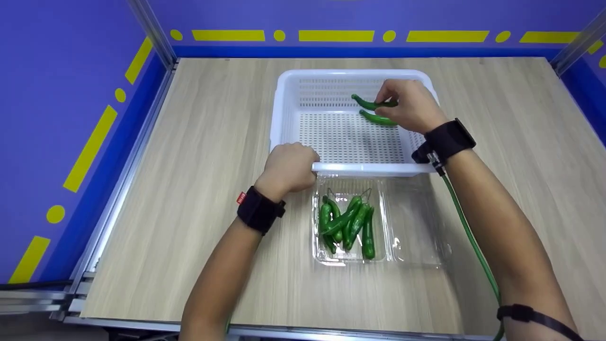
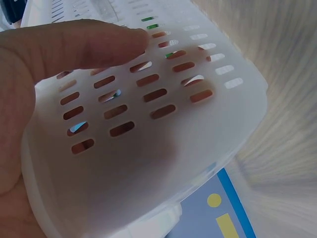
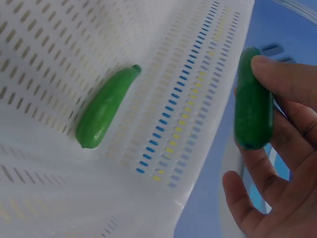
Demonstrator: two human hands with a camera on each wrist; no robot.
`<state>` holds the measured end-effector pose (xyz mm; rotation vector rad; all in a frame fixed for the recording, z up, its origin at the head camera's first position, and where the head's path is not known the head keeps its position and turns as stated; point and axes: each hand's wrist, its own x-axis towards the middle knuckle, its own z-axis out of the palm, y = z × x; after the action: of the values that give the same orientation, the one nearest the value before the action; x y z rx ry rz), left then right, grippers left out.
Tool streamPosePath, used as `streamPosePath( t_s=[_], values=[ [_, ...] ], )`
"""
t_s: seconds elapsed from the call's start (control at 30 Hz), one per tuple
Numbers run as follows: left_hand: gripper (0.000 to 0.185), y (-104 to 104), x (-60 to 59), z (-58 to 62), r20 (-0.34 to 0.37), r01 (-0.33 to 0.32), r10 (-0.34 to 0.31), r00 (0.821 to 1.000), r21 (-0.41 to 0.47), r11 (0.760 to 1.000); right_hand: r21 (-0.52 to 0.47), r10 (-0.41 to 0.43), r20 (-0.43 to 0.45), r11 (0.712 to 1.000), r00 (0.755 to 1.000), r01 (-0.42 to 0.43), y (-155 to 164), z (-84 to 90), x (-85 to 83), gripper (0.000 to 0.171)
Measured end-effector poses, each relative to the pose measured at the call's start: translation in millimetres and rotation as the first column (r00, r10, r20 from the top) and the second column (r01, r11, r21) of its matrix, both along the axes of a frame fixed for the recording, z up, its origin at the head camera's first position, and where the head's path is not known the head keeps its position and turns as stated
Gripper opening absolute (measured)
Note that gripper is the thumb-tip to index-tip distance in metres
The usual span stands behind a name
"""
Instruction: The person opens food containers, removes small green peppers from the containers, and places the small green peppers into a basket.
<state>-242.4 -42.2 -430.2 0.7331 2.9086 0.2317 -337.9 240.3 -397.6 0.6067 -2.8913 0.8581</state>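
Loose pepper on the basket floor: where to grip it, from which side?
Take the loose pepper across its middle, from straight above. It lies flat on the white basket floor, apart from the walls, so both long sides are free for the fingers. Its thin stem end points left; the thick end sits under the right hand, which holds another pepper, so the ends are probably poorer grips.

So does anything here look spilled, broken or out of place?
Nothing stands out. The white basket sits flat on the table; one green pepper lies inside, another is in the right hand, the rest in the clear tray.
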Motion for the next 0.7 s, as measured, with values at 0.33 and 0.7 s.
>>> streamPosePath(
  t_s=[0.33,0.7],
  values=[
    [0.008,-1,-0.1,1.0,0.019,-0.004,0.004,1.000,-0.009,1.000,0.131,0.034,0.055,0.991,0.998,-0.041,3,-15.1,-11.3,0.013],
    [0.013,0,-0.6,-0.4,0.004,-0.001,0.001,1.000,-0.002,1.000,0.202,0.063,0.102,0.976,0.993,-0.083,8,-24.0,-16.9,0.016]
  ],
)
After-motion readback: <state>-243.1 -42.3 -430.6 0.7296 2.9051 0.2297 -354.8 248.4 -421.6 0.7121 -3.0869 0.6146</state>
